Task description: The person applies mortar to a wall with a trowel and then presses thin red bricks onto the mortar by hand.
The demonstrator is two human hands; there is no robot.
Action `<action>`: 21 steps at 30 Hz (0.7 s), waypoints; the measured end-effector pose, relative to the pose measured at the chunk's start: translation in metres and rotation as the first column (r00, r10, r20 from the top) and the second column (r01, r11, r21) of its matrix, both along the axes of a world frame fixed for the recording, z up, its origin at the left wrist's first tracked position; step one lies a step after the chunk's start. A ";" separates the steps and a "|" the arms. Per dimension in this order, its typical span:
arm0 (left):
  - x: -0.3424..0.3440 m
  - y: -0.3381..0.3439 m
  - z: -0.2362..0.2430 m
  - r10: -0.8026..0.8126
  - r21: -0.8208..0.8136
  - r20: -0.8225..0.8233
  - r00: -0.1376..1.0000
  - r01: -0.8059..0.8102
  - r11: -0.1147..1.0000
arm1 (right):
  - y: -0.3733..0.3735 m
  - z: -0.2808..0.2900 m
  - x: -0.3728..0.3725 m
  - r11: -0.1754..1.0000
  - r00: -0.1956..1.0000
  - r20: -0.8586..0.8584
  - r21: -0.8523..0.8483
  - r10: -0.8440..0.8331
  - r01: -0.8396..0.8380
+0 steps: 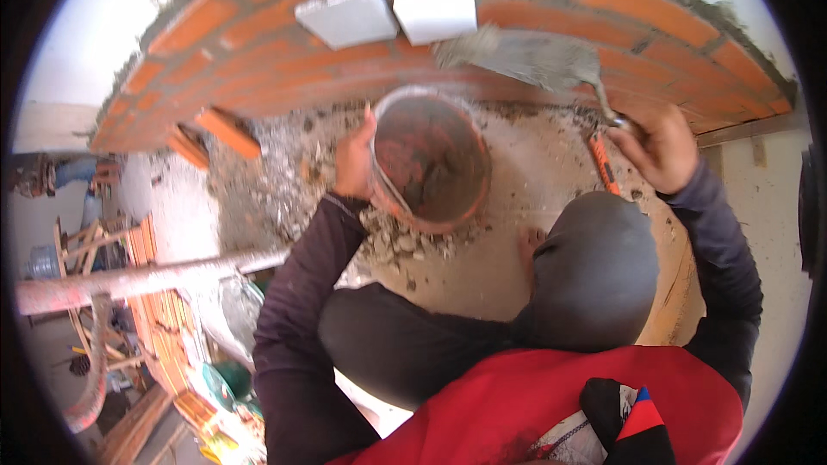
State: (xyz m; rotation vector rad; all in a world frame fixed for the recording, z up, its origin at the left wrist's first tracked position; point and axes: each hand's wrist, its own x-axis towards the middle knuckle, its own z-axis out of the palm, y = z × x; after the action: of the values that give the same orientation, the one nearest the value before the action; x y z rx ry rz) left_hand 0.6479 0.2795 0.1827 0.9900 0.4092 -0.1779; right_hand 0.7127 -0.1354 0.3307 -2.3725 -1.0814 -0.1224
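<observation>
My right hand (659, 146) is closed around the handle of a trowel (551, 60). Grey mortar coats the blade, which is held in front of the orange brick wall (551, 13). Mortar also clings to the blade's left end. At the left side of a round bucket (476, 136), my left hand (353, 159) grips the rim. Inside the bucket is some dark grey mortar. Two pale square tiles, a left one (347, 17) and a right one (437, 15), are seen against the wall above the bucket.
Mortar crumbs and rubble (401, 244) lie around the bucket. An orange-and-black tool (605, 164) is on the floor below my right hand. Two brick pieces (227, 133) lie near the wall at left. A pipe (172, 275) crosses the left side, with stacked timber (164, 336) beyond.
</observation>
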 end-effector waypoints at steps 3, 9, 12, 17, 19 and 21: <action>-0.002 0.000 -0.005 0.074 0.084 0.038 0.997 -0.077 0.993 | 0.030 -0.089 0.003 0.957 0.994 0.015 -0.274 0.106 -0.098; -0.014 -0.014 0.015 0.105 0.264 0.061 0.993 -0.117 0.957 | 0.070 -0.119 0.007 0.941 0.970 -0.240 -0.315 0.049 -0.126; -0.012 -0.023 0.015 0.068 0.361 0.089 0.994 -0.096 0.928 | 0.079 -0.125 0.011 0.912 0.880 -0.453 -0.288 0.140 -0.294; -0.008 -0.043 0.005 -0.050 0.477 0.120 0.991 -0.014 0.879 | 0.116 -0.188 0.014 0.801 0.748 -0.645 -0.359 0.158 -0.479; -0.007 -0.051 0.006 -0.160 0.576 0.109 0.981 0.069 0.815 | 0.119 -0.188 0.022 0.725 0.754 -0.645 -0.462 0.119 -0.510; -0.007 -0.061 0.008 -0.264 0.680 0.249 0.932 0.026 0.732 | 0.116 -0.160 0.036 0.666 0.767 -0.626 -0.513 0.141 -0.542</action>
State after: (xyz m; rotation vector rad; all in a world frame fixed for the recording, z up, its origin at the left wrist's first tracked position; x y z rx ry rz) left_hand 0.6412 0.2180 0.1906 1.7474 0.0648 0.0063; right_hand 0.7489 -0.0195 0.1711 -2.4296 -1.4224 1.2315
